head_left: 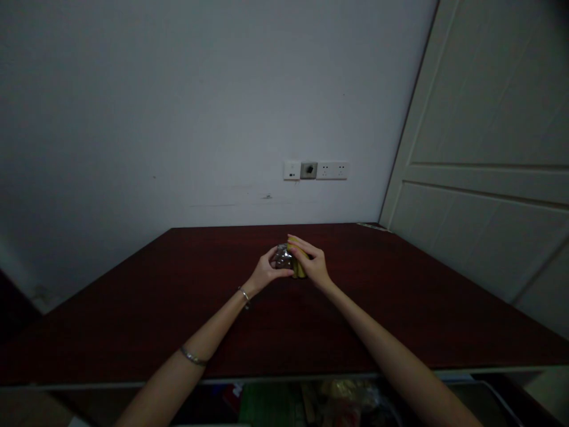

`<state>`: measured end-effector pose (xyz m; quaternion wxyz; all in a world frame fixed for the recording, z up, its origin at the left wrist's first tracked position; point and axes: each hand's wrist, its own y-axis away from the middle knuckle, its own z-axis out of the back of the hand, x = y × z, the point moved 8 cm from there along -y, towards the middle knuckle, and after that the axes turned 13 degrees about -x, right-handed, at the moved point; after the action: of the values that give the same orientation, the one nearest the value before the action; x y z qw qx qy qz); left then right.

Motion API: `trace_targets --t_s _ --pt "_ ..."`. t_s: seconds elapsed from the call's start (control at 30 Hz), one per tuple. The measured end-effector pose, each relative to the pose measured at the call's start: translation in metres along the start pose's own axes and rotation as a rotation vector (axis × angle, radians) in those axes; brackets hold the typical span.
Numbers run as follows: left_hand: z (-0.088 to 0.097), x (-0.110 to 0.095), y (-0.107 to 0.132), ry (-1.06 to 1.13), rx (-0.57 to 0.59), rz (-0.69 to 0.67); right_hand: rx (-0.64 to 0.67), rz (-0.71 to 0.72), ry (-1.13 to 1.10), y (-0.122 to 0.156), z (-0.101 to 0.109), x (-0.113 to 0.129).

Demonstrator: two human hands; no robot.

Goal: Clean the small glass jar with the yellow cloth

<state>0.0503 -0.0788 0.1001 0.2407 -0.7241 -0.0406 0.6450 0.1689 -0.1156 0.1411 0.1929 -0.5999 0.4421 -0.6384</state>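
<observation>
Above the middle of the dark red table (200,314), my two hands meet at a small clear, shiny container (284,258) that looks like glass or plastic. My left hand (265,271) is wrapped round its left side, thumb along the bottom. A yellow cloth (299,270) is pinched in my right hand (315,265) and touches the container's right side, with part of it hanging down. Fingers hide part of both things, and the container's exact kind is too small to make out.
A pale wall with a row of sockets and switches (316,171) stands behind the table. To the right is a white panelled door (480,178). Below the front edge, an open space holds a green item (269,406) and plastic-wrapped things (351,394).
</observation>
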Motion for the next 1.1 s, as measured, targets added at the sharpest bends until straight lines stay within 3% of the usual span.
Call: trace_targets --t_s 0.27,0.47,0.57,0.8,0.97,1.1 --pt "0.0 0.001 -0.001 0.004 0.01 0.012 0.153 0.253 0.095 0.008 -0.007 0.023" --pt "-0.002 0.0 0.001 -0.008 0.04 -0.001 0.022 0.047 0.035 0.0 0.001 0.004" --pt "-0.003 0.0 0.0 -0.028 0.039 -0.02 0.009 0.052 0.027 -0.001 0.003 0.002" --pt "0.012 0.008 -0.007 -0.277 -0.07 -0.12 0.298 0.376 0.217 0.015 -0.018 0.019" --pt "0.015 0.004 -0.006 -0.527 -0.096 -0.22 0.178 0.248 0.254 0.008 -0.014 0.005" --pt "0.013 0.001 -0.004 -0.607 -0.095 -0.252 0.11 0.135 0.269 0.004 -0.01 -0.005"
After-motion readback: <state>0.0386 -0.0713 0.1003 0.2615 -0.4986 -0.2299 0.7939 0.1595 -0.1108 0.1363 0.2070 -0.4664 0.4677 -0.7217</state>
